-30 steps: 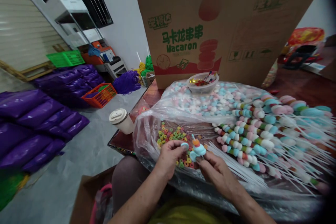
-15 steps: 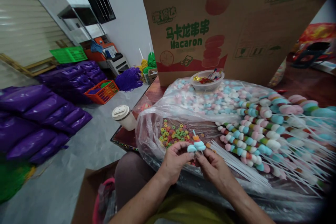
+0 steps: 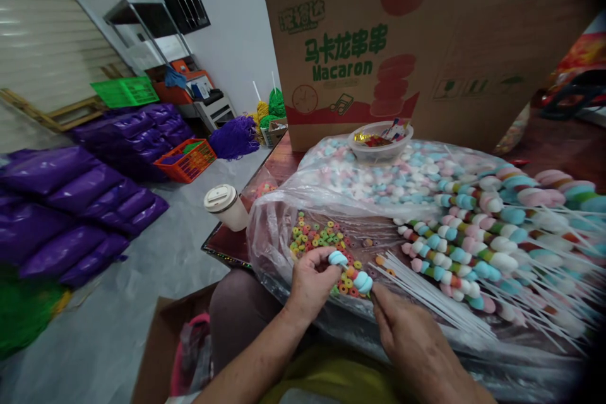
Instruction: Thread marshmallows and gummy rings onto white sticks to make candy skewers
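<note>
My left hand (image 3: 310, 284) pinches a pale blue marshmallow (image 3: 338, 257) between thumb and fingertips. My right hand (image 3: 411, 328) is closed on the lower end of a skewer, whose stick is mostly hidden. On that skewer sit another blue marshmallow (image 3: 363, 282) and orange ring candies (image 3: 351, 272), pointing toward the marshmallow in my left hand. Whether the stick's tip enters that marshmallow I cannot tell. Loose coloured ring candies (image 3: 315, 237) lie on clear plastic just beyond my hands. A bundle of white sticks (image 3: 438, 293) lies right of them.
Finished marshmallow skewers (image 3: 454, 252) are piled at the right. Behind lies a clear bag of marshmallows (image 3: 331, 170), with a plastic bowl (image 3: 381, 153) of wrapped pieces on it. A large cardboard box (image 3: 345, 95) stands at the back. A lidded cup (image 3: 226, 207) stands at the table's left edge.
My hands have moved apart; my right hand has shifted right and down with the skewer, which now leans toward my left hand. The blue marshmallow in my left hand is raised. The view has shifted slightly.
</note>
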A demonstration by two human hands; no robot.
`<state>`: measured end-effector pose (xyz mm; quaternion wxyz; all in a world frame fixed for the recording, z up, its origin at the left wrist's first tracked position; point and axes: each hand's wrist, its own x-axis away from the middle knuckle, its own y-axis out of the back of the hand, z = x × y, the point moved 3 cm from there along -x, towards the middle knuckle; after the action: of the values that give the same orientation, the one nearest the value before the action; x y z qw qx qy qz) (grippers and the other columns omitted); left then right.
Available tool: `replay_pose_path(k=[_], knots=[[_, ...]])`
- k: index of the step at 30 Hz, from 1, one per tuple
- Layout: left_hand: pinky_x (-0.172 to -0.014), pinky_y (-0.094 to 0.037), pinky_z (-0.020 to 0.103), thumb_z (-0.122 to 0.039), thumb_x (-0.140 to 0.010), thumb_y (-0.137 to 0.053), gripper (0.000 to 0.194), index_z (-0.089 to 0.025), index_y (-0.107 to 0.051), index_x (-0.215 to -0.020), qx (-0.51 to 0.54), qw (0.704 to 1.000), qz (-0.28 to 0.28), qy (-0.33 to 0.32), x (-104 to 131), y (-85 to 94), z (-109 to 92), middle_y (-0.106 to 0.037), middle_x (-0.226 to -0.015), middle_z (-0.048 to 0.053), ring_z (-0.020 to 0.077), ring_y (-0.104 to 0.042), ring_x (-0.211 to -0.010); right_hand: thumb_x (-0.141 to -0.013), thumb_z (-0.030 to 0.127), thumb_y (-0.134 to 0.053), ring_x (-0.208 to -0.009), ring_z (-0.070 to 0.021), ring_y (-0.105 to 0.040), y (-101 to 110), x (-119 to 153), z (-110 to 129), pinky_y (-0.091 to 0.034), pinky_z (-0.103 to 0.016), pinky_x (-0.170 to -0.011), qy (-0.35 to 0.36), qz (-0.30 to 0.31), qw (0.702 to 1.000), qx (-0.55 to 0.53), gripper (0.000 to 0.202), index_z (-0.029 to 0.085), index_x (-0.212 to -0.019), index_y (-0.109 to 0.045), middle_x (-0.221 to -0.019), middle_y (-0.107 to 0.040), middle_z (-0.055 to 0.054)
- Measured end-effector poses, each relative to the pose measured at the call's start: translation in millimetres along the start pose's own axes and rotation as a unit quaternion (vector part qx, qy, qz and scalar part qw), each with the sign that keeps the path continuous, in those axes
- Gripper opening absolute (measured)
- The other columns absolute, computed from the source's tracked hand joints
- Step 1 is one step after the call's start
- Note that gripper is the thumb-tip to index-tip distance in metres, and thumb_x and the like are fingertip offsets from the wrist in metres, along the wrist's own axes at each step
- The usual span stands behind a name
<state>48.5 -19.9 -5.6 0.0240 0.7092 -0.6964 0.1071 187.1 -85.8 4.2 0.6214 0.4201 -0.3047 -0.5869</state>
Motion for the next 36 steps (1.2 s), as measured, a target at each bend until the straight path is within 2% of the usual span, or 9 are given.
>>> replay_pose_path(k=[4, 9, 14, 16, 20, 25, 28, 32, 36], knots=[[-0.057, -0.043, 0.02, -0.016, -0.062, -0.059, 0.022, -0.015, -0.066, -0.083, -0.09, 0.994, -0.007, -0.066, 1.0, 3.6, 6.4, -0.063, -0.068, 0.0, 0.0101, -0.053, -0.058, -0.08, 0.016, -0.032, -0.057, -0.0183, -0.06, -4.4, 1.1, 1.1, -0.031, -0.026, -0.047, -0.023, 0.028, 0.997, 0.063, 0.026, 0.02, -0.09, -0.055, -0.064, -0.066, -0.004], [-0.06, -0.045, 0.022, -0.01, -0.065, -0.052, 0.03, -0.02, -0.067, -0.088, -0.239, 0.956, -0.006, -0.168, 4.8, 4.7, 7.3, -0.064, -0.07, 0.0, 0.0121, -0.055, -0.059, -0.081, 0.014, -0.034, -0.056, -0.0196, -0.062, -2.5, 0.0, 5.1, -0.022, -0.027, -0.043, -0.057, 0.082, 0.989, 0.113, 0.025, 0.022, -0.09, -0.056, -0.068, -0.067, -0.004], [-0.076, -0.046, 0.028, -0.007, -0.065, -0.051, 0.034, -0.022, -0.068, -0.09, -0.3, 0.92, 0.022, -0.251, 12.5, 3.7, -4.6, -0.068, -0.089, 0.004, 0.0182, -0.06, -0.078, -0.08, 0.011, -0.036, -0.056, -0.0207, -0.064, -0.8, -0.1, 12.1, -0.016, -0.029, -0.043, -0.049, 0.096, 0.985, 0.132, 0.027, 0.023, -0.094, -0.055, -0.073, -0.068, -0.004], [-0.079, -0.045, 0.029, -0.007, -0.065, -0.051, 0.034, -0.022, -0.068, -0.09, -0.304, 0.917, 0.015, -0.257, 15.3, 3.0, -5.8, -0.068, -0.09, 0.005, 0.0192, -0.06, -0.082, -0.079, 0.009, -0.035, -0.055, -0.0209, -0.064, -3.8, -0.3, 15.8, -0.015, -0.029, -0.043, -0.048, 0.1, 0.983, 0.144, 0.027, 0.022, -0.091, -0.056, -0.07, -0.067, -0.004], [-0.072, -0.048, 0.027, -0.005, -0.063, -0.049, 0.034, -0.021, -0.068, -0.087, -0.284, 0.931, -0.014, -0.228, 15.3, 3.0, 2.2, -0.068, -0.086, 0.004, 0.0177, -0.061, -0.077, -0.078, 0.006, -0.033, -0.055, -0.0205, -0.063, -14.0, -7.3, 18.5, -0.019, -0.029, -0.044, -0.048, 0.093, 0.985, 0.137, 0.029, 0.019, -0.088, -0.056, -0.066, -0.066, -0.005], [-0.062, -0.048, 0.023, -0.008, -0.066, -0.048, 0.031, -0.017, -0.066, -0.088, -0.272, 0.945, 0.002, -0.18, 5.4, 7.6, 10.2, -0.067, -0.072, 0.001, 0.0123, -0.059, -0.061, -0.083, 0.018, -0.031, -0.068, -0.0167, -0.06, -23.6, -18.1, 1.7, -0.034, -0.025, -0.056, -0.017, 0.049, 0.998, -0.047, 0.025, 0.018, -0.079, -0.055, -0.073, -0.065, -0.005], [-0.067, -0.05, 0.023, -0.006, -0.065, -0.046, 0.031, -0.015, -0.065, -0.088, -0.293, 0.927, -0.023, -0.234, 1.2, 11.5, 3.4, -0.068, -0.074, 0.001, 0.0126, -0.06, -0.066, -0.084, 0.021, -0.027, -0.064, -0.0154, -0.057, -29.0, -14.2, -7.0, -0.035, -0.025, -0.058, -0.007, 0.06, 0.994, -0.091, 0.029, 0.019, -0.073, -0.054, -0.069, -0.063, -0.004], [-0.075, -0.049, 0.025, -0.002, -0.063, -0.045, 0.035, -0.015, -0.065, -0.089, -0.327, 0.878, -0.001, -0.349, 3.0, 9.3, -1.2, -0.067, -0.085, 0.005, 0.0144, -0.062, -0.078, -0.082, 0.015, -0.028, -0.064, -0.0158, -0.056, -38.3, -6.2, -4.9, -0.032, -0.026, -0.057, -0.047, 0.094, 0.992, -0.068, 0.027, 0.019, -0.073, -0.053, -0.068, -0.063, -0.005], [-0.072, -0.05, 0.024, -0.002, -0.062, -0.045, 0.035, -0.015, -0.065, -0.089, -0.339, 0.876, 0.022, -0.343, 6.7, 8.6, 8.2, -0.067, -0.085, 0.006, 0.0146, -0.062, -0.076, -0.081, 0.012, -0.027, -0.068, -0.0162, -0.057, -44.5, -9.6, 5.0, -0.033, -0.025, -0.059, -0.048, 0.098, 0.991, -0.077, 0.027, 0.018, -0.078, -0.053, -0.071, -0.063, -0.006]])
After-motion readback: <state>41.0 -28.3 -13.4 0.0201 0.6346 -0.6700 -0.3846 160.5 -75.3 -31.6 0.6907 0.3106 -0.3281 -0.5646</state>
